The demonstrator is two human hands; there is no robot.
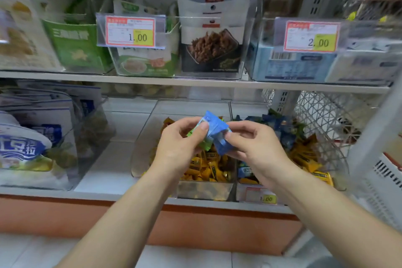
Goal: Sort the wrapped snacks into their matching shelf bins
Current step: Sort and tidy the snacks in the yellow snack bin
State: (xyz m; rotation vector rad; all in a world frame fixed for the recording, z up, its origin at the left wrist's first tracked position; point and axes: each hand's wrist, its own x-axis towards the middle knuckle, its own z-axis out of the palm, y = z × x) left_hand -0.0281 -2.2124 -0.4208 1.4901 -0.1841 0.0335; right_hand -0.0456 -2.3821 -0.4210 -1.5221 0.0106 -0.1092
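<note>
Blue wrapped snacks [215, 130] held up, tilted, a green one [201, 140] tucked beside them, above the clear bin of yellow snacks [206, 167]; next bin [280, 128] holds mixed blue and yellow.

I read "1.00" on the price tag [130, 31] clipped to my upper middle bin, "2.00" on the right-hand tag [311, 36], and "1.00" on the low tag [261, 196]; other print is blurred.

Left hand [178, 146] and right hand [254, 148] pinch blue snack packets [215, 130] together; a green packet [203, 142] sits in the left grip. Below, a clear bin [204, 190] holds yellow snacks [208, 167].
</note>
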